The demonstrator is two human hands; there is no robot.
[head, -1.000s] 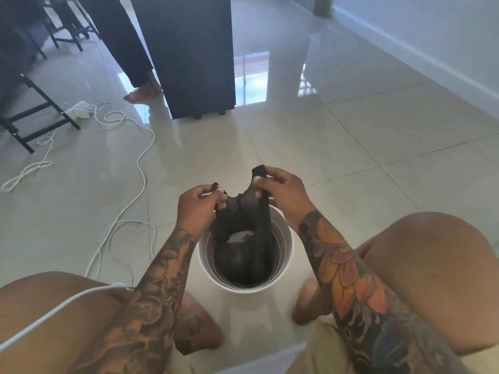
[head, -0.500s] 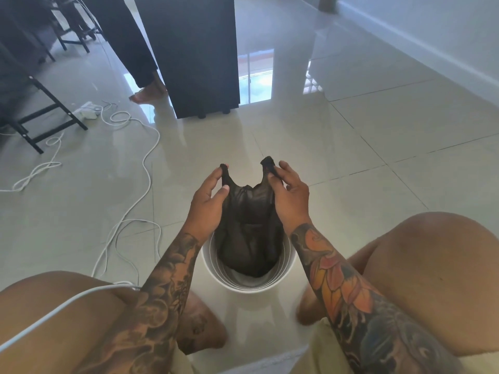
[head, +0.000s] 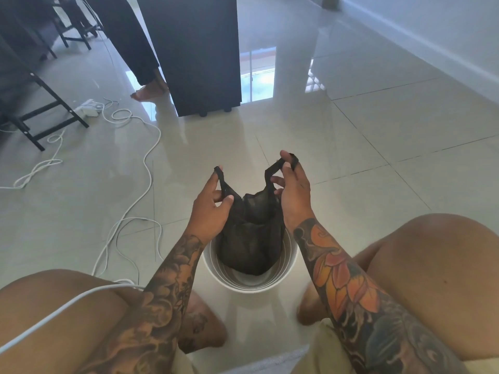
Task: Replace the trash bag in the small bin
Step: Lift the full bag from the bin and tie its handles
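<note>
A small white round bin (head: 251, 284) stands on the tiled floor between my knees. A black handled trash bag (head: 249, 238) hangs partly out of it, its lower part still inside the rim. My left hand (head: 209, 209) grips the bag's left handle loop. My right hand (head: 293, 190) grips the right handle loop, held a little higher. Both handles are pulled up and apart above the bin.
A tall black cabinet (head: 197, 52) stands ahead on the floor. Beside it is another person's bare foot (head: 148, 91). White cables (head: 135, 168) and a power strip (head: 87, 107) lie at the left, near black chair legs (head: 40, 114). A white wall base runs along the right.
The bag has risen out of the bin. My hands have lifted and spread apart, stretching the two handles; the right hand went higher.
</note>
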